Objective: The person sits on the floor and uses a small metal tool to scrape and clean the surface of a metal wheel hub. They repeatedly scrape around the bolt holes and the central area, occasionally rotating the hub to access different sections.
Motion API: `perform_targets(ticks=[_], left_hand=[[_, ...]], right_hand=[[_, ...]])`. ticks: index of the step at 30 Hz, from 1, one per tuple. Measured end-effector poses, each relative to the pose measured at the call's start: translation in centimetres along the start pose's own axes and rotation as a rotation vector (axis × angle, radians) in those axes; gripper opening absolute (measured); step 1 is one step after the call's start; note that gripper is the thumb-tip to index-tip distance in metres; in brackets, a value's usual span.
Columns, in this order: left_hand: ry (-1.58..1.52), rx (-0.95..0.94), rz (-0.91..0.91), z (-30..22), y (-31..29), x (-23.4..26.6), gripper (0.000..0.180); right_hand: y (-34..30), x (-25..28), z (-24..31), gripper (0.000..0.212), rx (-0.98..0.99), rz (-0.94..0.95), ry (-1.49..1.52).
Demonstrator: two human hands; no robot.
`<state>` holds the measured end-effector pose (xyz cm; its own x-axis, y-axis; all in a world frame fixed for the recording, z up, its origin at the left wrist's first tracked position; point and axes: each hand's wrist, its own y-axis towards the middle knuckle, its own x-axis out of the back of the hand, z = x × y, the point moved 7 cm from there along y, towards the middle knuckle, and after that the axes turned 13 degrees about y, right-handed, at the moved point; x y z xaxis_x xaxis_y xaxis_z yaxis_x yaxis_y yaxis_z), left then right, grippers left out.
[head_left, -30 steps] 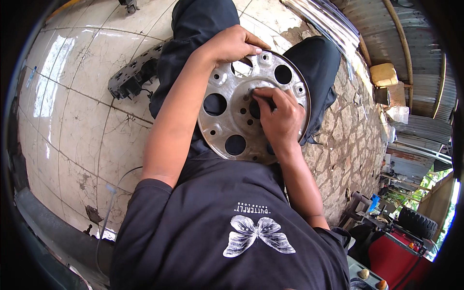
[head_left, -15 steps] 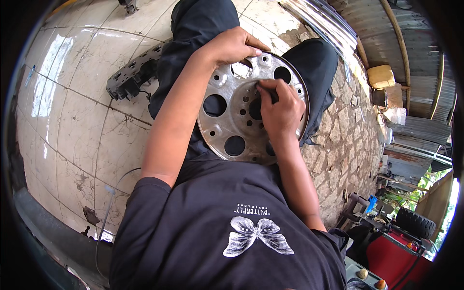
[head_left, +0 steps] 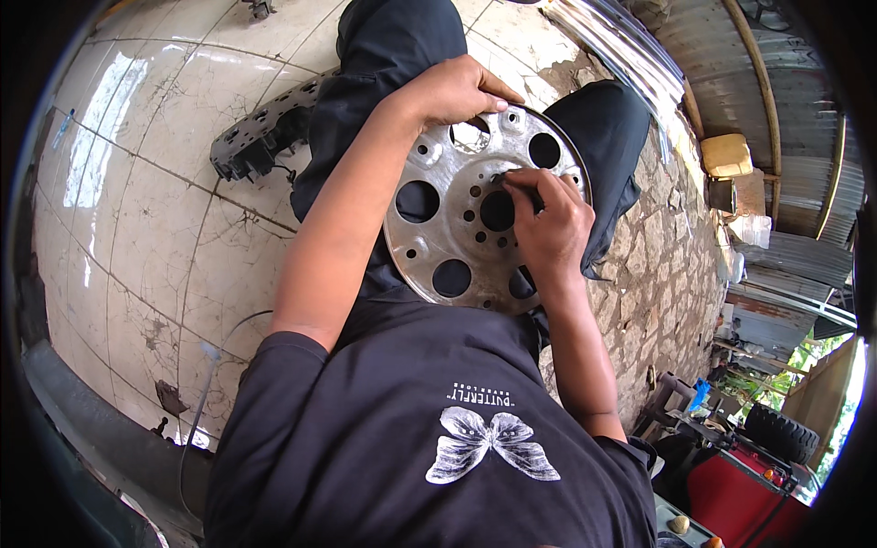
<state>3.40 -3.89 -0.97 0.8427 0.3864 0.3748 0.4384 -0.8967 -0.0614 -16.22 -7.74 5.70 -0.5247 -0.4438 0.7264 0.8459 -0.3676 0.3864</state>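
Hands (head_left: 554, 222) overlap disc (head_left: 449, 215); leg (head_left: 399, 41) overlaps dark block (head_left: 260, 142).

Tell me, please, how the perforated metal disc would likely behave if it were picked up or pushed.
The perforated metal disc would probably be stiff, as it shows no sag where the left hand grips its edge. It may feel fairly light for its width, given the large holes through it. Stood on its round edge, it would likely roll.

Daylight (head_left: 102, 137) gleams on pale floor tiles (head_left: 146, 247) near rough stonework (head_left: 653, 265) and corrugated metal (head_left: 808, 100).
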Motion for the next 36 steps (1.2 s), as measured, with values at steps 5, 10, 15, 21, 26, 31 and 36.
perform_targets(ticks=[5, 10, 15, 21, 26, 31, 36], left_hand=[[0.051, -0.032, -0.009, -0.4, 0.1, 0.1, 0.032], [-0.015, 0.0, -0.01, 0.3, 0.2, 0.1, 0.032], [0.072, -0.005, -0.023, 0.1, 0.2, 0.2, 0.031], [0.048, -0.009, -0.018, 0.4, 0.3, 0.1, 0.032], [0.103, -0.045, -0.034, -0.1, 0.3, 0.2, 0.032], [0.061, 0.015, -0.025, 0.1, 0.2, -0.1, 0.031], [0.097, -0.04, -0.041, 0.0, 0.2, 0.2, 0.03]], right_hand=[[0.6, -1.0, 0.9, 0.013, 0.052, -0.057, -0.042], [1.0, -0.6, -0.2, 0.014, -0.014, -0.014, 0.025], [0.7, -1.2, 0.6, 0.014, 0.018, -0.037, -0.02], [0.0, -0.6, 0.4, 0.011, -0.012, 0.016, -0.01], [0.6, -1.4, 0.9, 0.012, 0.038, 0.007, -0.042], [0.3, -1.0, 0.9, 0.014, 0.027, 0.045, -0.055], [0.6, -0.9, 0.7, 0.01, 0.05, 0.023, -0.005]])
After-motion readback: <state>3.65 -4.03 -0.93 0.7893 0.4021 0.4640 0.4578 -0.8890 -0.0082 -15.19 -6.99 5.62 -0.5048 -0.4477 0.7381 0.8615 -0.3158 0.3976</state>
